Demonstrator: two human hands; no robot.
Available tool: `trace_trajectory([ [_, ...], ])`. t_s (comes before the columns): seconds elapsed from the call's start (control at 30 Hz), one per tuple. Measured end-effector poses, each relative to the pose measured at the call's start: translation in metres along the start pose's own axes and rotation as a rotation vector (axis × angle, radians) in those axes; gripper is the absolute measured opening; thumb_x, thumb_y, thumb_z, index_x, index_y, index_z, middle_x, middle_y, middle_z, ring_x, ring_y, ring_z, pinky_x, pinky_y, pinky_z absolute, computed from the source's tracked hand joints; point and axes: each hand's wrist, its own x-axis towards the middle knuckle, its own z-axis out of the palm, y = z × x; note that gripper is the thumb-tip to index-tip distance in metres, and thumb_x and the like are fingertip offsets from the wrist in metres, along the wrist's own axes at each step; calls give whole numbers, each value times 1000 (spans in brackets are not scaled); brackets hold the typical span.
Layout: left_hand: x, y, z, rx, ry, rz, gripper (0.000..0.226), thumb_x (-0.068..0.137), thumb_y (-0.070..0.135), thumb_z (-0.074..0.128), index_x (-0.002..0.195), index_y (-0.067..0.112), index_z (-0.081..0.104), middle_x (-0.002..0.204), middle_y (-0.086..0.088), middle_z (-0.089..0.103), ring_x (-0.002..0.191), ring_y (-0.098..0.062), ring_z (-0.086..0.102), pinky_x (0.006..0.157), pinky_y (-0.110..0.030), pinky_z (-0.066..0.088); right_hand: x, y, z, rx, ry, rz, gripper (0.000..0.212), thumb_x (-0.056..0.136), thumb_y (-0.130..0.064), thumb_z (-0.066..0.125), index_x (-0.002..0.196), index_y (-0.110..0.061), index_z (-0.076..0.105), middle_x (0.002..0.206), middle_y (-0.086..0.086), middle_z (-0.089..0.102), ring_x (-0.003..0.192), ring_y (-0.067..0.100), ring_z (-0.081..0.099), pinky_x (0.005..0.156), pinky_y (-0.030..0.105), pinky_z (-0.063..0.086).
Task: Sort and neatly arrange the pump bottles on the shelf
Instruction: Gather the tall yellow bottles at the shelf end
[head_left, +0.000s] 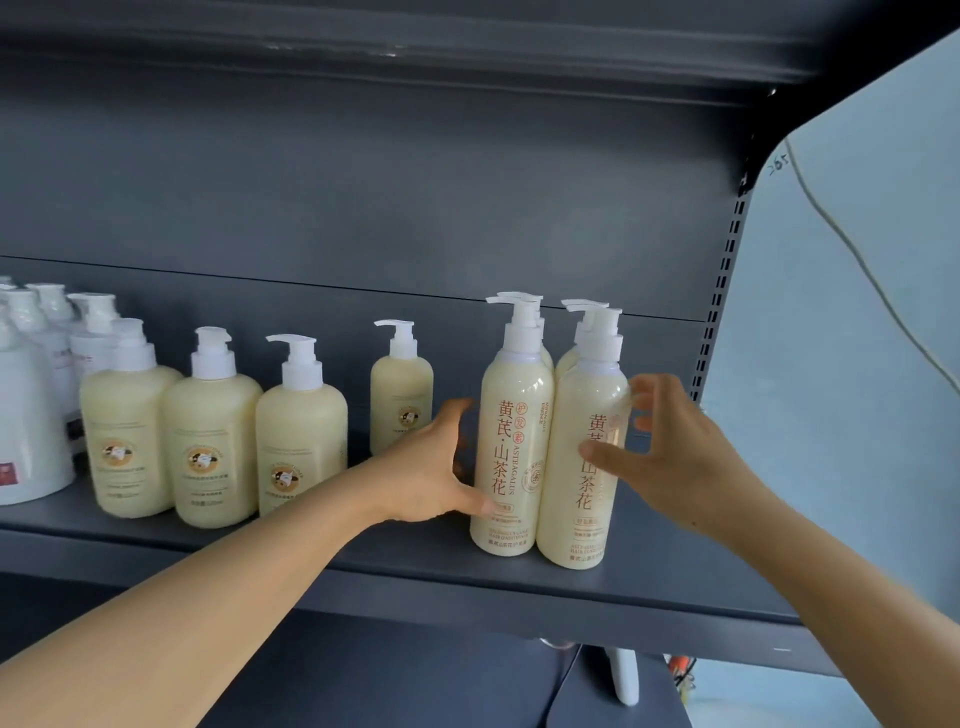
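A person squares up two tall cream pump bottles at the right end of a grey shelf (519, 582). The left hand (431, 467) cups the left tall bottle (511, 441), fingers spread and curled round its far side, thumb low against its front near the base. The right hand (670, 452) is blurred; its fingers look spread about the right tall bottle (582, 467), thumb across the label, fingertips at the shoulder, though whether they press it cannot be told. More pump heads show just behind both bottles. Beyond the left hand's knuckles stand a smaller squat bottle (401, 400) and a row of three squat cream bottles (213, 441).

To finish well, the hands would likely press inward together, turning the right bottle so its label faces out like its neighbour's, keeping both upright and level with the shelf edge.
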Motion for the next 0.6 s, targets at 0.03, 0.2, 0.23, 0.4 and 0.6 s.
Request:
trace_trajectory([
  [0.03, -2, -2, -5, 17, 9, -10, 106, 73, 23, 80, 149, 32, 6, 141, -1, 43, 116, -15, 55, 99, -34, 48, -2, -6, -2, -26, 44, -4, 78, 77, -42, 72, 137, -18, 29, 140, 0, 39, 128, 19, 42, 102, 37, 41],
  [0.2, -22, -8, -32, 98, 56, 25, 92, 79, 28, 73, 148, 27, 13, 140, 0, 44, 118, -12, 50, 95, -23, 42, -15, -45, -8, -66, 213, -74, 72, 78, -38, 70, 137, -19, 33, 130, -1, 41, 128, 20, 38, 99, 32, 35],
  [0.23, -28, -10, -38, 117, 59, 40, 88, 80, 29, 72, 148, 26, 15, 138, 1, 45, 116, -11, 51, 92, -22, 42, -19, -55, -7, -59, 238, -89, 69, 79, -37, 70, 135, -20, 35, 125, -3, 42, 126, 20, 39, 96, 30, 35],
  [0.4, -61, -26, -67, 195, 47, 116, 60, 80, 28, 70, 133, 23, 44, 113, 6, 59, 102, -10, 58, 89, -23, 47, -38, -109, 22, -15, 265, -139, 57, 81, -35, 68, 130, -22, 42, 116, -7, 47, 109, 14, 48, 88, 26, 38],
  [0.6, -104, -66, -117, 251, 234, 154, 30, 80, 28, 71, 102, 27, 51, 89, 10, 62, 85, -11, 58, 78, -32, 50, -39, -162, 85, 5, 75, -58, 60, 82, -28, 69, 133, -19, 39, 122, -1, 49, 105, 12, 49, 83, 23, 36],
])
